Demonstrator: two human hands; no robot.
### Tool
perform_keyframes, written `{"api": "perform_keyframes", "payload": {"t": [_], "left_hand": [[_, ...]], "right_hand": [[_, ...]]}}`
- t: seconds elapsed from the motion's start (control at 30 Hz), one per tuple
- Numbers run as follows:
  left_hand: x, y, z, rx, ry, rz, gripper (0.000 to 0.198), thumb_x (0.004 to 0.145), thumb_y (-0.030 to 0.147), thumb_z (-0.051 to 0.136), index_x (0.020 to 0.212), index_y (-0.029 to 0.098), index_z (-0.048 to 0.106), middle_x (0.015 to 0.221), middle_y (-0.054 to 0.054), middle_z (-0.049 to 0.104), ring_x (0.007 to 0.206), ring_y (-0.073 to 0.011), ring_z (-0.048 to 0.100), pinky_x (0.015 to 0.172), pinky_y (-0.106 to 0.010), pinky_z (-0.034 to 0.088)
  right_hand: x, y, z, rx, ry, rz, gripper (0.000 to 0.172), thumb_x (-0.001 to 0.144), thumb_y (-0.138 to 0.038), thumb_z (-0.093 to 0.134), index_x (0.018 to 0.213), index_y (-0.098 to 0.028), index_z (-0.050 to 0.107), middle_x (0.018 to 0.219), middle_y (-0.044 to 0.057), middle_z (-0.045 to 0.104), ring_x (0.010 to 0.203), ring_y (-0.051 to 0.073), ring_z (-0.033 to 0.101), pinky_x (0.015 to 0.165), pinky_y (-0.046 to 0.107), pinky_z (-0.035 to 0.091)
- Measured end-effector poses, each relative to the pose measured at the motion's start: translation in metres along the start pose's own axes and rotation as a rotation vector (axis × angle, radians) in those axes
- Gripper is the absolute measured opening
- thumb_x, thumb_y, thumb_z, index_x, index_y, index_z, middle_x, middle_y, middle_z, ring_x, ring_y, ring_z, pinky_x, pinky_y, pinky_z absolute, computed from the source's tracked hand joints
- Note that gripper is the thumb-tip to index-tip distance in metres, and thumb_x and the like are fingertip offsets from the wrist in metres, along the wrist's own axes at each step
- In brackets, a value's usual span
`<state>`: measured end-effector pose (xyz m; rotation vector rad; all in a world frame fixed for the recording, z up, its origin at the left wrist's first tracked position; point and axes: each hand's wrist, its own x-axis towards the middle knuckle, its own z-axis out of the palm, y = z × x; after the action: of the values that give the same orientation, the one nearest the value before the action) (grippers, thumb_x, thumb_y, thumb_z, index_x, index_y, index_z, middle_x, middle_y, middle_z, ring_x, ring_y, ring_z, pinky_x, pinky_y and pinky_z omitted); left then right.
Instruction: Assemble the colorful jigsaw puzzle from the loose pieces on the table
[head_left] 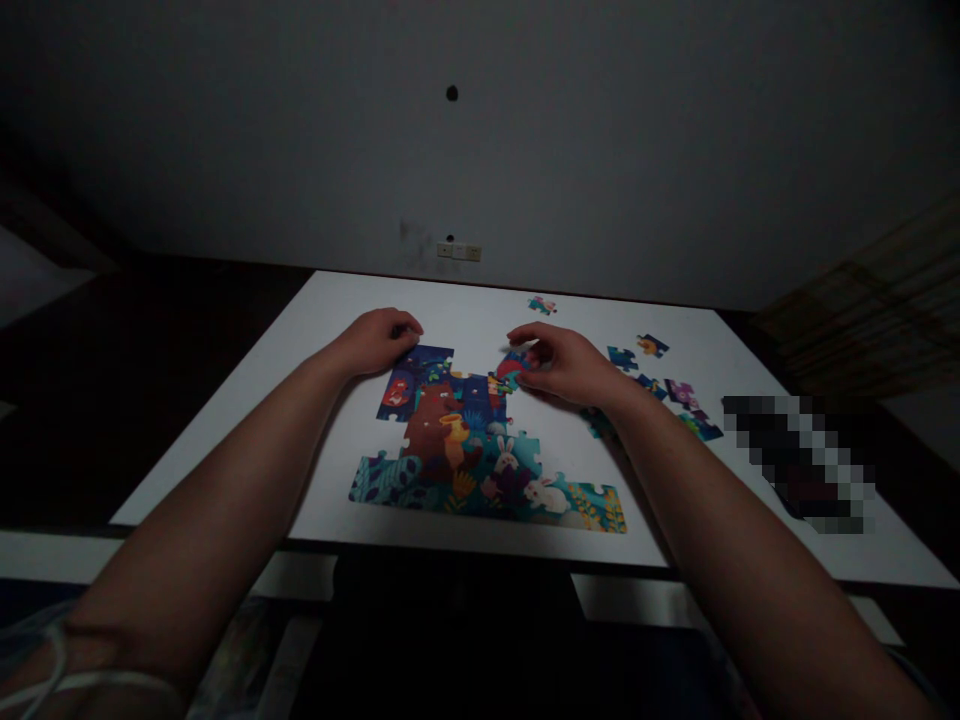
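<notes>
A partly assembled colourful jigsaw puzzle (465, 450) lies on a white table (337, 300). My left hand (375, 342) rests at the puzzle's top left corner, fingers curled, pressing on the edge of the assembled part. My right hand (566, 362) is at the puzzle's top right, its fingers pinched on a red and blue puzzle piece (511, 365) that touches the assembled part.
Several loose puzzle pieces (652, 346) lie to the right of my right hand, and one more loose piece (541, 304) lies near the table's far edge. A blurred dark object (802, 460) sits at the right side. A grey wall (525, 150) stands behind the table.
</notes>
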<state>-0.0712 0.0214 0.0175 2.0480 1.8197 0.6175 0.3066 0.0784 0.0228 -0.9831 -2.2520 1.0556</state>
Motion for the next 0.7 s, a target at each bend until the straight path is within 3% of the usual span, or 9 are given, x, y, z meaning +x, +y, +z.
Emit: {"api": "perform_keyframes", "payload": {"t": [0.13, 0.33, 0.6, 0.7], "left_hand": [[-0.001, 0.001, -0.001, 0.007, -0.004, 0.004, 0.04, 0.096, 0.046, 0.066, 0.117, 0.021, 0.089, 0.115, -0.013, 0.086, 0.105, -0.0315, 0.077, 0.103, -0.046, 0.06], [-0.001, 0.002, -0.002, 0.024, -0.014, -0.005, 0.042, 0.096, 0.045, 0.066, 0.12, 0.02, 0.089, 0.116, -0.013, 0.085, 0.105, -0.0312, 0.078, 0.103, -0.045, 0.06], [-0.001, 0.003, -0.002, 0.027, -0.023, -0.002, 0.04, 0.098, 0.044, 0.065, 0.121, 0.019, 0.088, 0.12, -0.014, 0.085, 0.109, -0.0316, 0.077, 0.105, -0.046, 0.059], [-0.002, 0.003, -0.003, 0.025, -0.021, -0.001, 0.038, 0.098, 0.041, 0.066, 0.121, 0.02, 0.088, 0.117, -0.013, 0.085, 0.108, -0.0318, 0.077, 0.104, -0.047, 0.059]], "right_hand": [[0.0, -0.004, 0.002, 0.067, 0.015, 0.044, 0.061, 0.078, -0.022, 0.092, 0.137, -0.025, 0.078, 0.115, 0.01, 0.079, 0.096, 0.028, 0.074, 0.088, 0.047, 0.068], [0.001, -0.005, 0.007, 0.141, -0.009, 0.02, 0.049, 0.085, -0.026, 0.088, 0.133, -0.026, 0.078, 0.117, 0.011, 0.079, 0.1, 0.028, 0.076, 0.09, 0.046, 0.069], [0.002, 0.0, 0.009, 0.136, -0.025, 0.009, 0.031, 0.087, -0.027, 0.082, 0.118, -0.024, 0.082, 0.106, 0.01, 0.082, 0.091, 0.026, 0.074, 0.079, 0.042, 0.063], [0.001, 0.002, 0.011, 0.16, -0.026, 0.046, 0.027, 0.094, -0.033, 0.078, 0.119, -0.024, 0.082, 0.101, 0.009, 0.082, 0.082, 0.024, 0.071, 0.067, 0.039, 0.058]]}}
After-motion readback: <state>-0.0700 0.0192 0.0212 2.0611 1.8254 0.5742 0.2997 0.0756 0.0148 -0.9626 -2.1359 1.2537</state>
